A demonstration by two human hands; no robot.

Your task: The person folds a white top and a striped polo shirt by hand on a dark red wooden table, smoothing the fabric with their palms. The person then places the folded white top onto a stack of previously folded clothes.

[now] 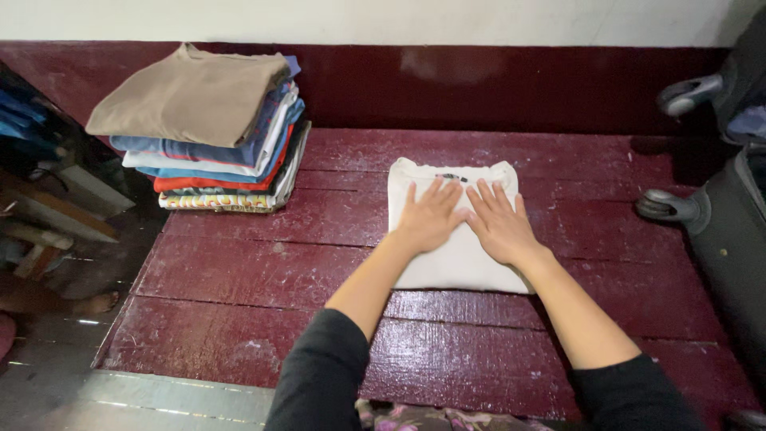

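A folded white garment (452,263) lies flat on a dark red wooden surface (239,271), collar end away from me. My left hand (431,215) and my right hand (499,223) both rest palm down on it, side by side, fingers spread and pointing away. Neither hand grips anything. My sleeves are black.
A stack of several folded clothes (211,128) with a tan piece on top stands at the back left. A dark suitcase (730,215) with wheels lies at the right edge. A dark red wall runs behind. Wooden pieces (48,215) lie beyond the left edge.
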